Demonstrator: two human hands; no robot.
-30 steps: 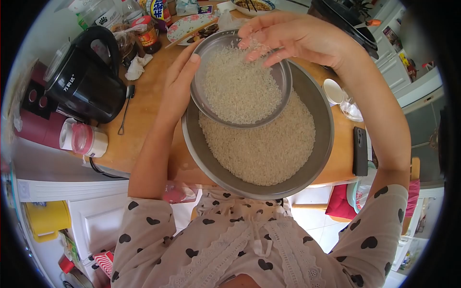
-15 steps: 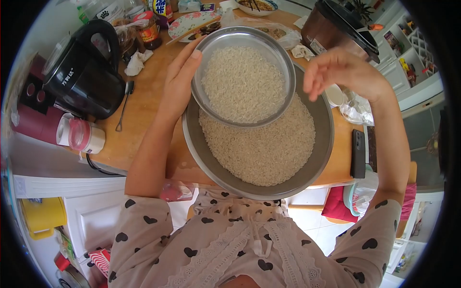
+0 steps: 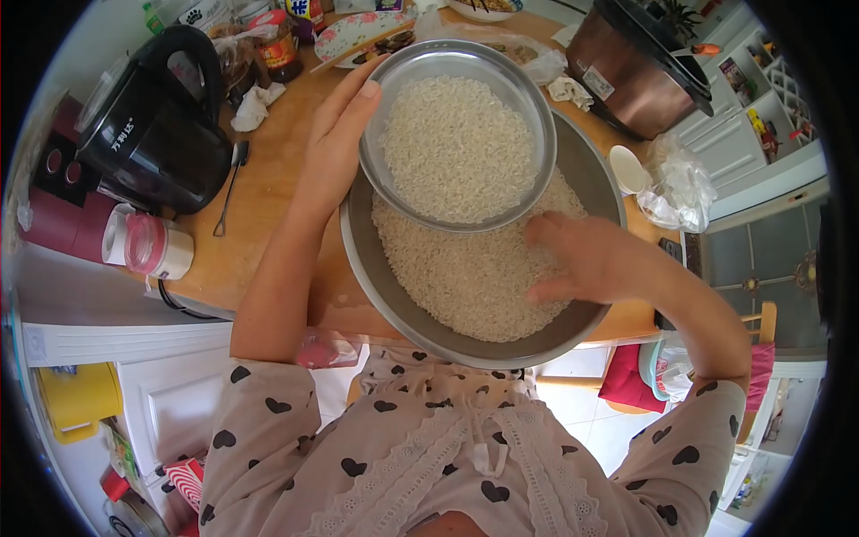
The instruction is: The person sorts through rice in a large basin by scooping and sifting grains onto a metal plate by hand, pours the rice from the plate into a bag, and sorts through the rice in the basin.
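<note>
My left hand (image 3: 344, 125) grips the left rim of a shallow metal dish (image 3: 548, 134), its thumb over the edge. White rice (image 3: 458, 148) covers the dish's bottom. The dish is held over the far part of a large metal basin (image 3: 362, 268), which holds a wide layer of rice (image 3: 474, 286). Over the right side of that layer is my right hand (image 3: 582, 259), fingers apart and pointing left, the fingertips at the rice. Nothing shows between its fingers.
A black kettle (image 3: 157, 125), a small spoon (image 3: 231, 188) and a pink-lidded jar (image 3: 159, 246) stand left on the wooden table (image 3: 268, 152). A cooker (image 3: 631, 76), a paper cup (image 3: 626, 170) and plastic bags (image 3: 680, 183) are at right. A floral plate (image 3: 353, 34) lies behind.
My right hand has moved from above the dish out to the right, then down to the rice in the basin. The dish stays in my left hand, slightly shifted.
</note>
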